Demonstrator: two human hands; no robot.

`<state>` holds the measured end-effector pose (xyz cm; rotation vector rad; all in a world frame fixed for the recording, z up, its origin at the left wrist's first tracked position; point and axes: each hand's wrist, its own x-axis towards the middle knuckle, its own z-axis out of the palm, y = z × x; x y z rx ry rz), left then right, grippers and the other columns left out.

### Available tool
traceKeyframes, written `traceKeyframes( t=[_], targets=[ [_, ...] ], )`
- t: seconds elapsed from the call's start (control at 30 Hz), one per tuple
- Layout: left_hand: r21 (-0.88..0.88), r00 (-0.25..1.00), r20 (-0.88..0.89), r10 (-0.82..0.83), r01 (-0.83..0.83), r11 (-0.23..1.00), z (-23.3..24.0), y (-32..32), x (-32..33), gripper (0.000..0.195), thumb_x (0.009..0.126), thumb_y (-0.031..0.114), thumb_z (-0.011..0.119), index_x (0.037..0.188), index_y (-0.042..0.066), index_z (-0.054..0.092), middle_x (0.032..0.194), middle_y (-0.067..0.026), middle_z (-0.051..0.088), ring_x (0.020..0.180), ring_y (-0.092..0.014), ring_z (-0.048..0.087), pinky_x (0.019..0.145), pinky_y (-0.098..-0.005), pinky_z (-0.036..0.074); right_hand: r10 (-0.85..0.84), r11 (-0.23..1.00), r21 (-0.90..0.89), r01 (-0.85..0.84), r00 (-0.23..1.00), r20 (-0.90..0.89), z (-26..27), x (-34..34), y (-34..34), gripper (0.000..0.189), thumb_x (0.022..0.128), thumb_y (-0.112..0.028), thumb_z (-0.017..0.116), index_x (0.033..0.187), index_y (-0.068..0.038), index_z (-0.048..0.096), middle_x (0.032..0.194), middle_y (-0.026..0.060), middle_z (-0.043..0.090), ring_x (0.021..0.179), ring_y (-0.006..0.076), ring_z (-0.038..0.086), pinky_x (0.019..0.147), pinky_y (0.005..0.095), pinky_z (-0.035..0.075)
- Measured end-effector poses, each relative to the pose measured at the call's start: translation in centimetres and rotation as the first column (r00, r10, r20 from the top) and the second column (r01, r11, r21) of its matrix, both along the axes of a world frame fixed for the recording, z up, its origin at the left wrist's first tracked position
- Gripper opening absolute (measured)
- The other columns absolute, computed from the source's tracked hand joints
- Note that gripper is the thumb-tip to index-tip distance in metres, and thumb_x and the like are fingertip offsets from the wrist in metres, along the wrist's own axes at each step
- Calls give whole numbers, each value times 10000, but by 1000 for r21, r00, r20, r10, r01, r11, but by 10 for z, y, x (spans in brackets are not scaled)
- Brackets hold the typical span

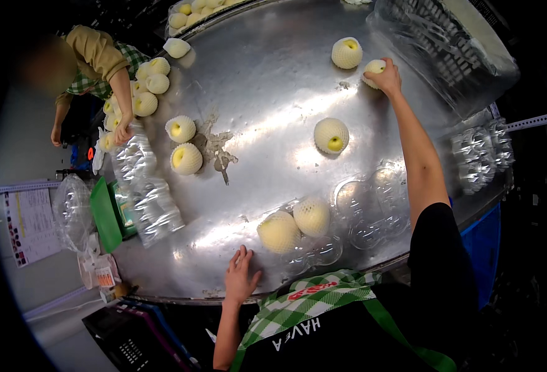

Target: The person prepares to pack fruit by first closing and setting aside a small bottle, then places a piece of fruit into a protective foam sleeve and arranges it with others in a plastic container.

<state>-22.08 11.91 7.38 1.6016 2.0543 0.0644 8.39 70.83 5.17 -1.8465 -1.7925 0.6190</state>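
My right hand [387, 76], arm stretched out, grips a yellow fruit in a white foam net [375, 73] at the upper right of the metal table [264, 93]. Another netted fruit [347, 53] lies just left of it, and one more [331, 136] sits nearer to me. My left hand [241, 276] rests at the table's near edge with fingers spread and nothing in it. To its right, two netted fruits [279, 232] sit in a clear plastic clamshell tray [324, 251]. An open clear clamshell [371, 209] lies beside that one.
Across the left end, a co-worker's hand [124, 129] touches a stack of clear trays [147, 186] near piled netted fruits [145, 103]. A green scale [106, 214] stands beside the stack. A plastic-lined crate [445, 51] is at the upper right, above more stacked trays [480, 153].
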Motion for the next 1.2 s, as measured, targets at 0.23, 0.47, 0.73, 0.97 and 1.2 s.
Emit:
traceKeyframes(
  t=[0.23, 0.47, 0.73, 0.97, 1.2],
  targets=[
    [-245, 882, 281, 378, -315, 917, 33, 29, -37, 417, 834, 210, 673, 1217, 67, 593, 1174, -147, 649, 973, -294, 646, 813, -325, 500, -115, 768, -247, -591, 252, -961, 75, -41, -151, 763, 810, -426, 662, 1350, 15, 351, 1280, 207, 489, 1177, 313, 537, 958, 474, 508],
    [388, 596, 803, -7, -513, 766, 93, 88, 49, 923, 732, 139, 778, 1479, 95, 238, 1388, -138, 418, 1183, -235, 496, 854, -332, 502, 71, 732, -129, -669, 263, -962, 133, -97, -343, 650, 828, -242, 687, 1371, -66, 376, 1230, 125, 534, 1131, 248, 556, 932, 377, 501],
    [33, 7, 999, -35, -544, 838, 86, 37, 55, 869, 684, 416, 750, 1360, 39, 354, 1193, -133, 532, 1057, -235, 593, 899, -324, 517, 495, 639, -77, -766, 486, -720, 124, -87, -441, 529, 961, -369, 526, 1312, 16, 433, 1199, 160, 526, 1072, 235, 545, 875, 339, 495],
    [55, 140, 990, 3, -415, 908, 69, -30, 51, 940, 615, 354, 795, 1387, 19, 376, 1239, -141, 536, 1140, -235, 552, 976, -360, 453, 421, 612, -192, -767, 522, -742, 91, -70, -514, 475, 905, -456, 611, 980, 10, 556, 796, 73, 585, 750, 141, 578, 657, 257, 467],
    [108, 262, 963, 60, -581, 807, 55, -36, 68, 887, 630, 146, 807, 1396, 40, 371, 1188, -122, 570, 1092, -206, 577, 929, -324, 482, 454, 630, -63, -774, 434, -778, 92, -70, -515, 304, 889, -292, 661, 907, -3, 570, 772, -8, 506, 664, 90, 475, 582, 281, 405]
  ],
)
